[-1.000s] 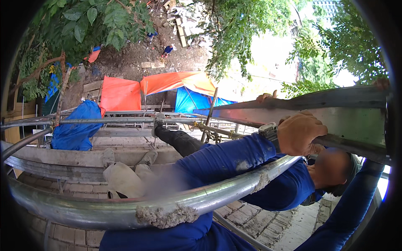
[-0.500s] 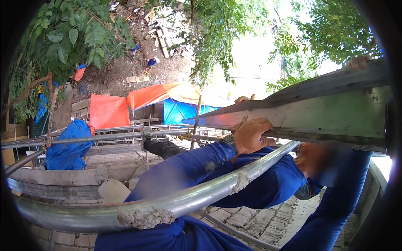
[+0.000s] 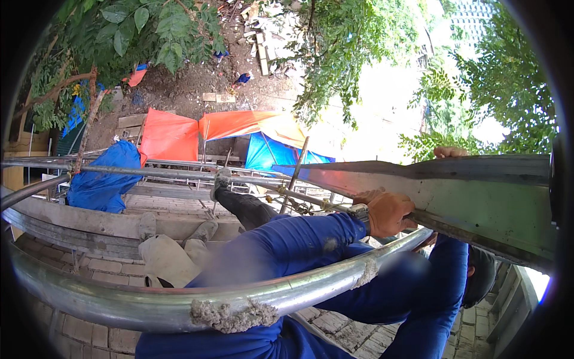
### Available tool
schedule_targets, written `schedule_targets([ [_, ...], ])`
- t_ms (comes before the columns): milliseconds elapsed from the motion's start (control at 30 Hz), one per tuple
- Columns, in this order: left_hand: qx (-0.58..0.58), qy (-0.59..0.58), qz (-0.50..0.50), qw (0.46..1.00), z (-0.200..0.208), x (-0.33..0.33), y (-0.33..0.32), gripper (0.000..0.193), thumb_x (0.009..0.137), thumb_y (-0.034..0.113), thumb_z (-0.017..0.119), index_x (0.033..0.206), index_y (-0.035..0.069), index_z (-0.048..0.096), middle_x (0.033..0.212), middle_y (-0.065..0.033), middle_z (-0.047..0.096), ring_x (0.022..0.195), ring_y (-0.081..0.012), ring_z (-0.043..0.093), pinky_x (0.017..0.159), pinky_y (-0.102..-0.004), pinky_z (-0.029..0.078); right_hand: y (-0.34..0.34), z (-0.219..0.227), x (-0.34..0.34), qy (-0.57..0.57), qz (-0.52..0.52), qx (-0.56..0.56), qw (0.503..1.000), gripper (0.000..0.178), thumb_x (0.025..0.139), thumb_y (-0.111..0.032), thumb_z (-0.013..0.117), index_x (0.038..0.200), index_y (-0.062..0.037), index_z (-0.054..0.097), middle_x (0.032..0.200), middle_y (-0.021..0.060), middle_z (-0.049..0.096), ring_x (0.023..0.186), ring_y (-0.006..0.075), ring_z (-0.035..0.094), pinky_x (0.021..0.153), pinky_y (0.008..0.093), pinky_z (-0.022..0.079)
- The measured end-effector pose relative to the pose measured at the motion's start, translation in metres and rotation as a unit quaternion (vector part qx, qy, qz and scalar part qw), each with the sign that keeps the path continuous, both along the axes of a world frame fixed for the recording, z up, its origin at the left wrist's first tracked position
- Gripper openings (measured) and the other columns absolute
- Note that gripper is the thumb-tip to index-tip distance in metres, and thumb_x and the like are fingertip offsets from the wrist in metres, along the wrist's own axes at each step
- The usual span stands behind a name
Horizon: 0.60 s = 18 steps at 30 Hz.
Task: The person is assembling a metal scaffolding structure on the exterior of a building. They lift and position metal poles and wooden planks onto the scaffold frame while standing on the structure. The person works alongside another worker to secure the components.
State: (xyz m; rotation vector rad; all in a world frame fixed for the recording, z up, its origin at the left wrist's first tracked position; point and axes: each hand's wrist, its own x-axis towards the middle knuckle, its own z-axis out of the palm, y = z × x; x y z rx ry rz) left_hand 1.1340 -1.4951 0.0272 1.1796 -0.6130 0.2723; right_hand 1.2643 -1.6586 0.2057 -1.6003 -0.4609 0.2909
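Observation:
A long metal panel (image 3: 478, 197) with a grey-green face and dark edges slants across the right side. My left hand (image 3: 388, 212), in a blue sleeve with a wristband, is closed at its lower edge near the narrowing end. My right arm rises in a blue sleeve (image 3: 445, 269) behind the panel. Fingers above that arm, which look like those of my right hand (image 3: 450, 152), curl over the panel's top edge; the palm is hidden. A thick metal pipe (image 3: 299, 296) with dried mortar (image 3: 233, 316) on it curves below my left forearm.
A co-worker in blue with a dark cap (image 3: 480, 278) is bent beneath the panel. Scaffold tubes (image 3: 197, 175) cross the left, beside a blue tarp (image 3: 107, 176). A leg in dark trousers (image 3: 242, 203) is near the tubes. Orange sheeting (image 3: 170, 134) and leafy branches lie beyond.
The panel's right part has come down, and the fingers on its top edge have moved left and lower. My right arm has moved left. The co-worker's head has shifted right, and the view has shifted.

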Motion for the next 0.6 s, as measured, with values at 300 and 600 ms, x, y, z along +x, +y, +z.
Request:
schedule_targets([
  [300, -0.016, -0.035, -0.005, 0.999, 0.002, -0.012, -0.013, 0.037, 0.079, 0.037, 0.083, 0.088, 0.003, 0.071, 0.088, -0.0161, 0.068, 0.086, -0.0391, 0.069, 0.076, -0.0494, 0.054, -0.035, 0.017, 0.013, 0.043, 0.222, -0.037, 0.973, 0.051, 0.106, -0.048, 0.054, 0.122, -0.0007, 0.062, 0.106, 0.0155, 0.067, 0.098, 0.0279, 0.060, 0.093, 0.0433, 0.045],
  [600, 0.024, -0.063, -0.086, 0.994, 0.004, -0.010, -0.010, 0.032, 0.080, 0.037, 0.081, 0.089, 0.007, 0.074, 0.090, -0.0128, 0.070, 0.088, -0.0362, 0.070, 0.078, -0.0491, 0.054, -0.045, 0.019, -0.009, 0.061, 0.185, -0.021, 0.981, 0.058, 0.107, -0.054, 0.048, 0.122, 0.0005, 0.063, 0.106, 0.0178, 0.067, 0.094, 0.0300, 0.058, 0.090, 0.0470, 0.046],
])
